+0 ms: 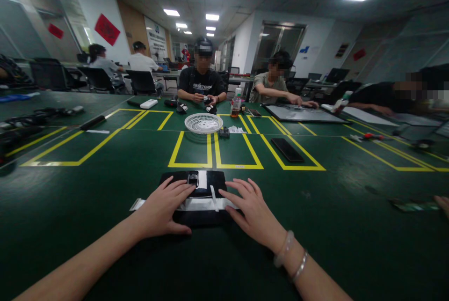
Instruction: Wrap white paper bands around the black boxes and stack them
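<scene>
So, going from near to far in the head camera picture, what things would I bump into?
Black thing with white strips, nearer black phone, white basket, little white box, person in the white shirt.

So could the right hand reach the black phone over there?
Probably yes: nothing stands between the right hand and the black phone, but it looks a bit of a stretch.

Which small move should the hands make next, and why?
Probably the right hand should gently smooth down the short white strip, while the left hand steadies the black item. The short strip crosses the long white strip, and the right index fingertip is close beside it.
</scene>
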`<action>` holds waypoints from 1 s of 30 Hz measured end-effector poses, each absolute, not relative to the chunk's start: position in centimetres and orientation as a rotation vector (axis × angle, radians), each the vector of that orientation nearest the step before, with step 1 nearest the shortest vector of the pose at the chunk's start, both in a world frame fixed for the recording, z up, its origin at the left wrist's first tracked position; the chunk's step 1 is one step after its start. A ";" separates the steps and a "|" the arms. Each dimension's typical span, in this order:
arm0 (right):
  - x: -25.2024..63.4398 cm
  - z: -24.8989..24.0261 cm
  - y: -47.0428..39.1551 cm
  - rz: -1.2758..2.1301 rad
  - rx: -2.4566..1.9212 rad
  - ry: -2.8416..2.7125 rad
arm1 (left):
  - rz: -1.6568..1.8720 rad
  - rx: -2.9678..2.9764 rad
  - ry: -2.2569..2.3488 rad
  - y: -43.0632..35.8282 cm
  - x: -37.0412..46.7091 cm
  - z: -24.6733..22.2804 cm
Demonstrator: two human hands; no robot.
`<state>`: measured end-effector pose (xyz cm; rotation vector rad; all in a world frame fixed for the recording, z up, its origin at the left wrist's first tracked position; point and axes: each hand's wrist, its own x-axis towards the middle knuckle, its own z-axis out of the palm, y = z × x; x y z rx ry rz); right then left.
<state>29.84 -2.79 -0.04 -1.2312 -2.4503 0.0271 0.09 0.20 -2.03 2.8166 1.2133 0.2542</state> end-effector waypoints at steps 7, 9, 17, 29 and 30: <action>29.8 0.3 -2.9 0.015 -1.193 -2.420 | 0.390 2.828 1.167 0.0 0.3 -1.3; 29.9 0.3 -2.9 0.009 -1.187 -2.410 | 0.414 2.839 1.190 0.3 -0.3 -1.0; 30.0 0.1 -2.8 0.031 -1.188 -2.427 | 0.511 2.767 1.769 3.9 -7.3 0.1; 29.8 -0.2 -2.7 0.186 -1.126 -2.455 | 0.450 2.027 2.467 6.3 -21.2 -1.6; 29.8 -0.2 -2.7 0.198 -1.135 -2.465 | 0.530 1.948 2.512 6.4 -22.4 -2.1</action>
